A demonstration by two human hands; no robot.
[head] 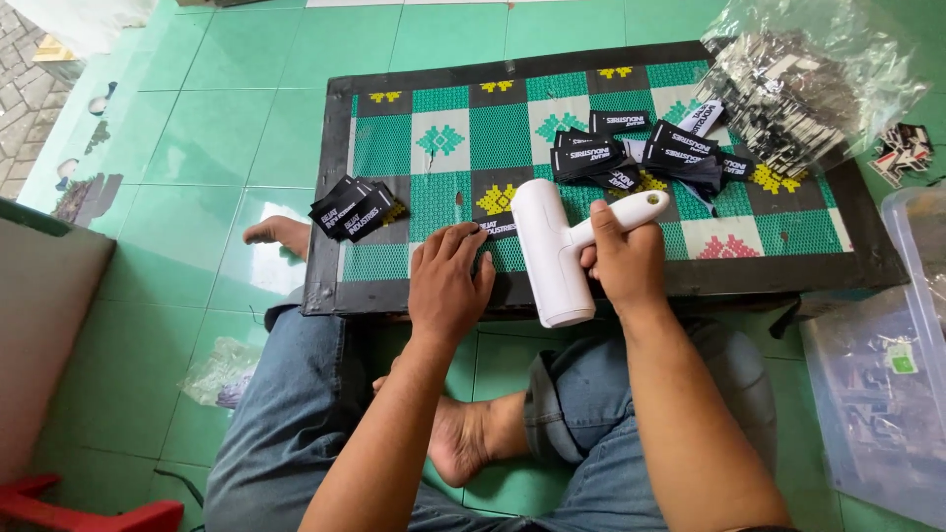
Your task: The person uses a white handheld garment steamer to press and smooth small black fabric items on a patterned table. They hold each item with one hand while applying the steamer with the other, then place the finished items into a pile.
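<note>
My right hand [625, 262] grips the handle of a white T-shaped hand tool [552, 251], its thick barrel lying along the near edge of a low table [601, 286]. My left hand [451, 281] presses flat on a black woven label [501, 228] on the table's green patterned cover, just left of the tool. A loose heap of black labels [641, 153] lies beyond the tool. A small stack of black labels [353, 207] sits at the table's left side.
A clear plastic bag of labels [803, 84] rests on the table's far right corner. A clear plastic bin [902, 365] stands on the floor at right. My crossed legs and bare feet lie under the table on green tiles. A crumpled plastic bag [219, 372] is at left.
</note>
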